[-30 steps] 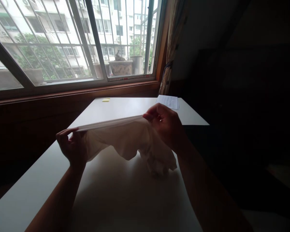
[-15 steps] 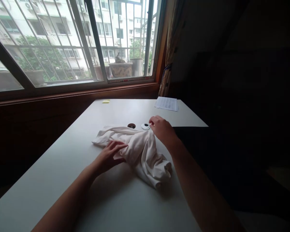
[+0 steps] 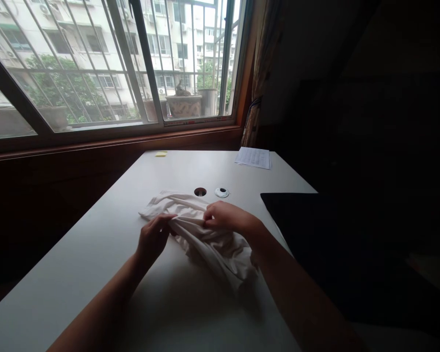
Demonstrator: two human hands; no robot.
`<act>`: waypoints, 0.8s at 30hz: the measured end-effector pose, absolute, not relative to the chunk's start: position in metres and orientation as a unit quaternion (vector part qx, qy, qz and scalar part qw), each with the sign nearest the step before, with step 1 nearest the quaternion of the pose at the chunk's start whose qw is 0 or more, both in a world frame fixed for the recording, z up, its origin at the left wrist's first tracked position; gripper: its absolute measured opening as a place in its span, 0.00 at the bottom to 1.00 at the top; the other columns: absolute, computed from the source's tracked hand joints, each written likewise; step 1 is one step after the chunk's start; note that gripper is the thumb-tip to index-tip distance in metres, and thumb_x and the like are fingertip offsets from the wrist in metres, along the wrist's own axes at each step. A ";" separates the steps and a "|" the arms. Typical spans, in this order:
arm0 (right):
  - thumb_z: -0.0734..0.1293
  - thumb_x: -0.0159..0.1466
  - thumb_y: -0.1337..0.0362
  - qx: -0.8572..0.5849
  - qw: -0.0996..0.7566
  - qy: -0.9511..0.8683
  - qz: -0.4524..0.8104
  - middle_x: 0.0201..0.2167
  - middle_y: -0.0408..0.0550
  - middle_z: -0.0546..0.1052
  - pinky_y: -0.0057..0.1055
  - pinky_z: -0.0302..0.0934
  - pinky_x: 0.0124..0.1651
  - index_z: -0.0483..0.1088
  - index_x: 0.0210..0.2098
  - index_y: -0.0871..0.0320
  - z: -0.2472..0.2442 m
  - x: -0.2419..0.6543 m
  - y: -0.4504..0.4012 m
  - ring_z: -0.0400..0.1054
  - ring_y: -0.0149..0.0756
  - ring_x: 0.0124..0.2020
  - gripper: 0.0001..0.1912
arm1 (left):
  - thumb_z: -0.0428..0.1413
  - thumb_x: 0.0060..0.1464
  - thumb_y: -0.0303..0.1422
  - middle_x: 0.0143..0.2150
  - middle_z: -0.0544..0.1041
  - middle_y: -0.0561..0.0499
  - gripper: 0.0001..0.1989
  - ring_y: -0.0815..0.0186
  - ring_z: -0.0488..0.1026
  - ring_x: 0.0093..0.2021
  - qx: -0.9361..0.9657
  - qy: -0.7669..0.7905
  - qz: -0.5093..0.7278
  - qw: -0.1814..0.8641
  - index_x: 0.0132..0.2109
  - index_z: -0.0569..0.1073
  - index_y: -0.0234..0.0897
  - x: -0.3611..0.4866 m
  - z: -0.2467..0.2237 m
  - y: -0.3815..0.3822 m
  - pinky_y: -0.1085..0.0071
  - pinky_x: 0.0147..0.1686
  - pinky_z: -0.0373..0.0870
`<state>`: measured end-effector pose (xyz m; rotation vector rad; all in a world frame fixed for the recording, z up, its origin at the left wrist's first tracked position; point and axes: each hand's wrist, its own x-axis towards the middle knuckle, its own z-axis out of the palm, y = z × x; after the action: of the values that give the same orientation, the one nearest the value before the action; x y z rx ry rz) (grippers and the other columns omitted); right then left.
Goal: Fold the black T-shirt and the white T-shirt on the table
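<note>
A crumpled white cloth (image 3: 220, 247) lies in loose folds on the white table (image 3: 106, 230). My left hand (image 3: 156, 234) pinches the cloth near its middle left, thumb and fingers closed on a fold. To the right of it, my right hand (image 3: 225, 216) is closed on the upper part of the cloth, with its fingers curled into the fabric. Folds stretch from between the two hands down to the lower right end of the cloth.
Beyond the cloth are a round hole (image 3: 200, 192) and a white ring-shaped cover (image 3: 222, 192). Papers (image 3: 254, 158) and a yellow note (image 3: 161, 154) lie at the far edge. A dark flat object (image 3: 297, 215) covers the table's right side.
My right hand has come down from beside the ring-shaped cover and taken hold of the cloth. My left hand has closed on a fold, and the cloth's middle has been pulled into new folds.
</note>
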<state>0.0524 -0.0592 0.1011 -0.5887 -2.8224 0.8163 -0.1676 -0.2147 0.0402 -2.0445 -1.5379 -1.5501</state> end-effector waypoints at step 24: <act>0.65 0.66 0.61 -0.345 0.370 -0.862 -0.016 0.22 0.47 0.68 0.35 0.48 0.31 0.65 0.20 0.55 0.196 0.103 -0.100 0.60 0.36 0.25 0.18 | 0.55 0.66 0.30 0.44 0.79 0.48 0.09 0.64 0.78 0.42 -0.671 -0.517 -0.526 0.069 0.48 0.80 0.43 -0.161 0.065 -0.220 0.69 0.39 0.75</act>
<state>0.1028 -0.1002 0.1959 -0.8853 -2.2116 -0.0409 -0.1610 -0.2203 0.0651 -2.0209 -1.5570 -1.5843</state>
